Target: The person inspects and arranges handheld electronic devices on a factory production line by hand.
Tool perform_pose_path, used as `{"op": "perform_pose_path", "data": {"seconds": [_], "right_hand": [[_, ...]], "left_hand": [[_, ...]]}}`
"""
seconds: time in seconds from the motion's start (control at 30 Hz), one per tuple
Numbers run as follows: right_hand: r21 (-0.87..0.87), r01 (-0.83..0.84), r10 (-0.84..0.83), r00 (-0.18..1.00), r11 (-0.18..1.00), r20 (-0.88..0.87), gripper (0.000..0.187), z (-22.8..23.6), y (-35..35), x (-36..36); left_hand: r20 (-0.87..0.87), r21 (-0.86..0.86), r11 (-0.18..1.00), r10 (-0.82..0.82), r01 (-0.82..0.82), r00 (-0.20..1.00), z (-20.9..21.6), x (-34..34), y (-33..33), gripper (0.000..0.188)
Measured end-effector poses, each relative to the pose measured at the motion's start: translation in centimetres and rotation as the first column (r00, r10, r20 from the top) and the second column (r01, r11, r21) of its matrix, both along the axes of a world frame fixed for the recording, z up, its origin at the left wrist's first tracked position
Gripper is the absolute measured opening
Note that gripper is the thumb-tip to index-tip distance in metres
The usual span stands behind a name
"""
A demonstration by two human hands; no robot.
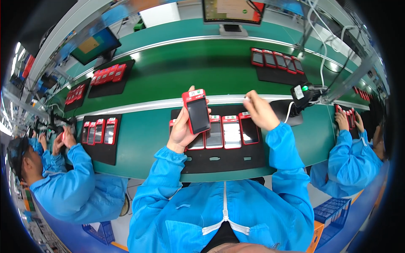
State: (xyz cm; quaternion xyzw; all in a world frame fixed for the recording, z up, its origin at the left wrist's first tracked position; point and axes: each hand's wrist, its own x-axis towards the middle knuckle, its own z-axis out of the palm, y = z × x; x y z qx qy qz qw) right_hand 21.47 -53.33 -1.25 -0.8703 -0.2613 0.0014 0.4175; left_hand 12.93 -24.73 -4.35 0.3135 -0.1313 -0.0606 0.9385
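**Over a black mat (223, 166), a left hand (179, 130) is grasping a red handheld device (197, 114)**

Near the middle of the view, the left hand is gripping the device firmly enough to be keeping it off the mat: the thumb is lying along its left edge and a fingertip is wrapping round its right edge. The dark screen is facing up, and the device's top is leaning slightly left. Beneath and to the right, a row of similar red devices (231, 133) is lying on the mat, partly hiding behind the held one.

The right hand (262, 111) is hovering over the right end of that row, well apart from the held device. Its fingers are curling inward, and a whitish spot is showing at the fingertips; I cannot tell whether they are pinching anything.

Under the mat, a green bench (310, 143) is stretching to both sides. Just beyond the right hand, a black unit (310, 92) is showing a green light. On the left, a second black mat (102, 155) is bearing four red devices (99, 130). A left-hand co-worker (63, 189) and a right-hand co-worker (350, 164), both wearing blue, are sitting at the bench; the latter is handling red devices too.
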Motion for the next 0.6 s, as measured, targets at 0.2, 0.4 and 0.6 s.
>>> {"op": "perform_pose_path", "data": {"seconds": [0.2, 0.4, 0.6], "right_hand": [[0.009, -0.086, 0.086, 0.996, 0.996, -0.038, 0.060, 2.8, 1.3, -6.0], [-0.040, -0.142, 0.141, 0.989, 0.989, -0.042, 0.071, 3.5, 0.1, -8.9], [-0.155, -0.109, 0.110, 0.994, 0.982, 0.000, 0.058, 2.6, -4.2, -10.5]], "left_hand": [[0.068, 0.336, 0.942, 0.001, -0.023, 0.998, 1.2, -1.3, -3.5, 0.102], [0.107, 0.591, 0.802, 0.033, -0.090, 0.994, 1.4, -3.6, -6.7, 0.093], [0.181, 0.801, 0.597, -0.150, -0.058, 0.972, 1.7, -4.5, -7.9, 0.086]]}}
